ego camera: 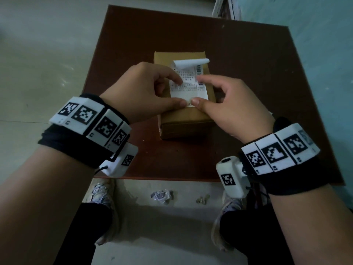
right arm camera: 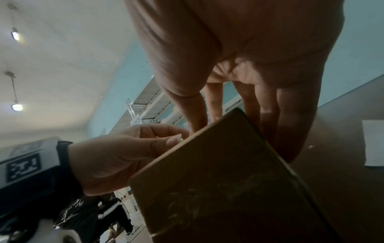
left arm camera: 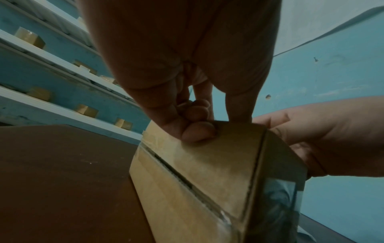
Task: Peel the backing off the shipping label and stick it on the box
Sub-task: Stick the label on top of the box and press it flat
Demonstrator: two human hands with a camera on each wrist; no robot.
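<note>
A brown cardboard box (ego camera: pixel 183 119) stands in the middle of the dark table. A white printed shipping label (ego camera: pixel 191 88) lies on its top face, and the label's far end curls up off the cardboard. My left hand (ego camera: pixel 178 92) presses the label's near edge with its thumb and the print with its index fingertip. My right hand (ego camera: pixel 198 90) mirrors it, thumb on the near edge and index finger on the label's right side. The left wrist view shows the box (left arm camera: pixel 207 164) with my left thumb at its top edge. In the right wrist view the box (right arm camera: pixel 228 180) hides the label.
The brown table (ego camera: pixel 248 92) has bare room all round the box. A white sheet (right arm camera: pixel 374 143) lies on it to the right. Crumpled paper (ego camera: pixel 161 195) lies on the floor by my feet. Shelves (left arm camera: pixel 41 65) with small boxes line the blue wall.
</note>
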